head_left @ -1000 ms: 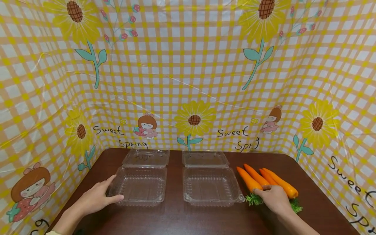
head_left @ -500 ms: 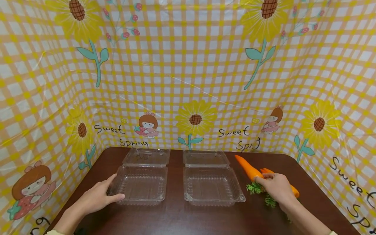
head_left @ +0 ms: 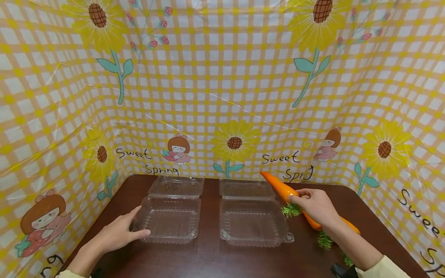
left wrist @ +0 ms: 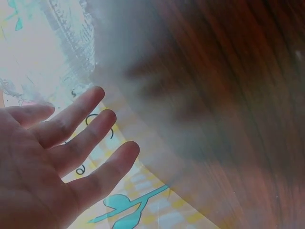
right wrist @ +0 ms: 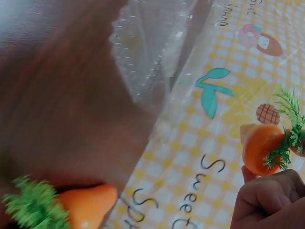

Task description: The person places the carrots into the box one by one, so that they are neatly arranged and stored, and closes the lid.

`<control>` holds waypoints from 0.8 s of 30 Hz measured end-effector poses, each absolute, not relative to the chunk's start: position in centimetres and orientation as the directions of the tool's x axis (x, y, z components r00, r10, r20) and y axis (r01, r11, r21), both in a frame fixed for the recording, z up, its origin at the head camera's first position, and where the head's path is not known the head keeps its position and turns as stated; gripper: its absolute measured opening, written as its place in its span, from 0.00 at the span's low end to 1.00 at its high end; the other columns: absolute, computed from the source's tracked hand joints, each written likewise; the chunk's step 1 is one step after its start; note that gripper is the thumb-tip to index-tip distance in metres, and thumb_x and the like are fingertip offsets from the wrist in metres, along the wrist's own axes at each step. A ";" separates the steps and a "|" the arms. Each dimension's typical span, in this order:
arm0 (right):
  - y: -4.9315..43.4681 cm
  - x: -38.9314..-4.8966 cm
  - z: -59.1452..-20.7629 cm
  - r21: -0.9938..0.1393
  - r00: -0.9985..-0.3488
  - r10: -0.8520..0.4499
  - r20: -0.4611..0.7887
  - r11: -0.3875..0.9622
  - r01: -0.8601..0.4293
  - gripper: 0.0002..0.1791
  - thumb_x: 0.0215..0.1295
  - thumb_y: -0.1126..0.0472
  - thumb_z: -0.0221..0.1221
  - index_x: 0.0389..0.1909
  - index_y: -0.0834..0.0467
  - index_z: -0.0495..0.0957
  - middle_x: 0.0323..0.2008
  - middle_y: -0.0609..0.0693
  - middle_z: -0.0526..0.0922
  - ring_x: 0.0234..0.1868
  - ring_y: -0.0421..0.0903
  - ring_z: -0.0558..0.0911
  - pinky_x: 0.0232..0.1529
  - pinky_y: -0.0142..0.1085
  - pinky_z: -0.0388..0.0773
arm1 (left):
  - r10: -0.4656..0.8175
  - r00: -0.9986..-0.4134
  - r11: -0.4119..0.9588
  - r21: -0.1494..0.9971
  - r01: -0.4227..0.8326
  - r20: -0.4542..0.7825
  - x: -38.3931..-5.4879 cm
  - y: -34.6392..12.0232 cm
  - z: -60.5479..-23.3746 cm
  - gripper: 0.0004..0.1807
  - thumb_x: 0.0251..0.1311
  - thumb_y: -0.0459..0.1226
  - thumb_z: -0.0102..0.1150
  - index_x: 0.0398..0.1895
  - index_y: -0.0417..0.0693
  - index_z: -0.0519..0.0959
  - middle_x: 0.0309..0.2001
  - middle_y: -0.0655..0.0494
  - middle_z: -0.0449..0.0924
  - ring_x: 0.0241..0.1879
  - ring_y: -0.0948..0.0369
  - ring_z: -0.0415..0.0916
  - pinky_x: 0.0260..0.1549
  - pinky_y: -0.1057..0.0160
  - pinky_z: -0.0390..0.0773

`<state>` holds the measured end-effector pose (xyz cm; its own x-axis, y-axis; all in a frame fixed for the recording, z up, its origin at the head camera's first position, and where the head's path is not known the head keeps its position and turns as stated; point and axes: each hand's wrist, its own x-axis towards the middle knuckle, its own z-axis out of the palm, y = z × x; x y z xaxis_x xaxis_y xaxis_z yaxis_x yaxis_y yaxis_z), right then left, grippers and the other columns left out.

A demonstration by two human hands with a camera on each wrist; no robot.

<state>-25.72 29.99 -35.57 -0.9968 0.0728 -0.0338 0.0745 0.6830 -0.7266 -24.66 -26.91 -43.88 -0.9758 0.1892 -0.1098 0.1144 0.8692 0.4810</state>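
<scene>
Head view: a right hand (head_left: 318, 206) pinches a smooth, glossy orange carrot (head_left: 278, 187) between thumb and fingers near its thick end, where a feathery green top (head_left: 291, 209) sprouts. Raised off the desk (head_left: 208, 262), this tapering carrot slants away, its narrow tip up and to the left, near the right edge of the right container (head_left: 253, 224). That container and the left container (head_left: 170, 222) are clear, thin plastic, squarish with ribbed walls, each with its lid folded back behind it. Below the right hand, more carrots (head_left: 313, 223) lie on the desk, partly hidden by the forearm, their frilly greens towards the person. The left hand (head_left: 119, 233) is spread, thumb apart from the extended fingers, beside the left container's outer side; whether it touches the rim I cannot tell. The left wrist view shows those fingers parted too. Dark reddish-brown and sheeny, the desk meets a creased, yellow-checked cloth (head_left: 222, 77) printed with sunflowers. A cream sleeve (head_left: 382, 266) covers the right forearm's lower end.
</scene>
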 end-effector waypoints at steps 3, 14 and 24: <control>28.6 -26.6 -35.2 -0.742 -0.998 0.050 -0.031 0.668 0.056 0.36 0.66 0.44 0.63 0.64 0.67 0.74 0.41 0.60 0.83 0.33 0.46 0.73 0.31 0.36 0.68 | 0.198 -0.975 0.859 0.498 0.122 -0.102 -24.8 -26.8 -43.9 0.57 0.60 0.65 0.61 0.81 0.41 0.49 0.61 0.42 0.77 0.60 0.40 0.74 0.44 0.36 0.77; 23.9 -29.5 -34.7 -0.773 -0.994 -0.110 -0.003 0.631 -0.067 0.32 0.65 0.50 0.65 0.62 0.69 0.76 0.44 0.62 0.85 0.25 0.43 0.69 0.25 0.34 0.66 | 0.192 -0.975 0.866 0.486 0.114 -0.113 -24.9 -26.9 -44.0 0.58 0.59 0.66 0.61 0.81 0.43 0.49 0.62 0.40 0.76 0.60 0.39 0.74 0.43 0.36 0.77; 19.3 -31.5 -34.1 -0.783 -0.962 -0.273 -0.014 0.601 -0.159 0.28 0.60 0.54 0.66 0.59 0.65 0.80 0.45 0.58 0.88 0.18 0.41 0.57 0.21 0.33 0.58 | 0.206 -0.973 0.863 0.489 0.128 -0.109 -25.0 -27.1 -43.8 0.57 0.60 0.64 0.61 0.81 0.40 0.49 0.60 0.39 0.77 0.59 0.40 0.76 0.45 0.36 0.77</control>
<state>-31.53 19.29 -34.09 -0.9620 -0.2725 -0.0139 -0.1590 0.6012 -0.7831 -25.03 -27.07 -43.84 -0.9725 0.2059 -0.1086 0.1280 0.8627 0.4893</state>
